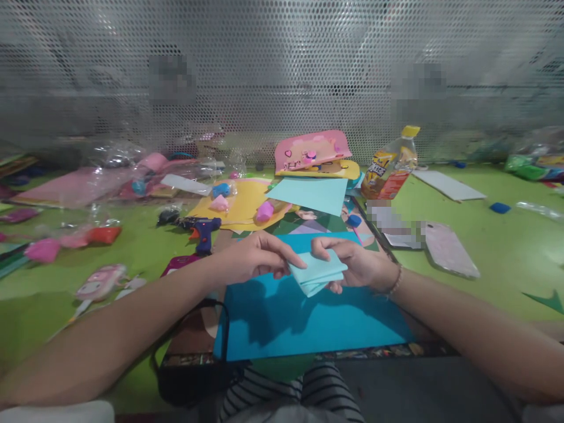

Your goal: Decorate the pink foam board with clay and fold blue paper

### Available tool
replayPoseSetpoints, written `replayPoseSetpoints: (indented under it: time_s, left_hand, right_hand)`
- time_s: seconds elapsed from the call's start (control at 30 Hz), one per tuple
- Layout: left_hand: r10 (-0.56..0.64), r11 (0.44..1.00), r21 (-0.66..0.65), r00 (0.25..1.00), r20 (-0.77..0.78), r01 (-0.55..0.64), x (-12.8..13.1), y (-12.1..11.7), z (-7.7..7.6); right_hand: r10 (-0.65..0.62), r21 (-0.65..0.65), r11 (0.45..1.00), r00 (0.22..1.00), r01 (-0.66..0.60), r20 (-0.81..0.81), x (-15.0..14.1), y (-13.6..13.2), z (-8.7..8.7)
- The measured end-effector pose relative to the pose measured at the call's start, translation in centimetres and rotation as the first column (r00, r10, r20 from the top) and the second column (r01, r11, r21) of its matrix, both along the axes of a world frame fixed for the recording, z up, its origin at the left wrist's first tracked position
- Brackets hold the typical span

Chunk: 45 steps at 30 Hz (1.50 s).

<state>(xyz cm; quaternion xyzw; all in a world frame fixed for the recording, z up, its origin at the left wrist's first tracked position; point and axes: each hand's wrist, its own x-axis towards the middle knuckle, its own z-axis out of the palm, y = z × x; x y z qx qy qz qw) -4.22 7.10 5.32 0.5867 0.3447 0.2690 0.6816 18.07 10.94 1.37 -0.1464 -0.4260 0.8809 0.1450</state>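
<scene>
A folded light-blue paper [318, 271], in several layers, is held up between my two hands. My left hand [259, 258] pinches its left corner, with the index finger lying along the edge. On the other side, my right hand [352, 261] grips the paper with the thumb on top and the fingers underneath. Below them lies a bright blue sheet [308, 323], with the shadows of my hands on it. Behind my hands rests a flat light-blue sheet [311, 194] of a similar colour to the folded paper.
A blue glue gun [205, 232] lies left of my hands. Yellow paper [240, 194], a pink decorated piece [312, 150] and a drink bottle [391, 167] stand or lie farther back. A phone case [452, 249] is at the right. A black cable [227, 329] crosses the blue sheet's left edge.
</scene>
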Motion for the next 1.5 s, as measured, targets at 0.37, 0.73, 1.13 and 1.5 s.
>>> replayPoseSetpoints:
  time_s: [0.37,0.73,1.13,1.5]
  left_hand:
    - [0.074,0.996,0.038,0.997,0.002,-0.074,-0.1,0.2,-0.3]
    - [0.233,0.947,0.246,0.970,-0.075,-0.208,0.1,0.2,-0.8]
    - [0.294,0.933,0.276,0.930,-0.221,-0.229,0.5,0.4,-0.4]
    - [0.285,0.927,0.317,0.925,-0.249,-0.200,0.3,0.7,-0.8]
  right_hand:
    - [-0.173,0.103,0.979,0.985,0.175,-0.029,0.1,0.1,0.7]
    - [-0.245,0.578,0.811,0.951,0.093,0.190,-0.8,-0.8,0.0]
    - [-0.310,0.681,0.729,0.919,0.067,0.242,-1.6,-2.5,0.2]
    - [-0.476,0.829,0.542,0.862,0.135,0.171,-1.4,-1.7,0.0]
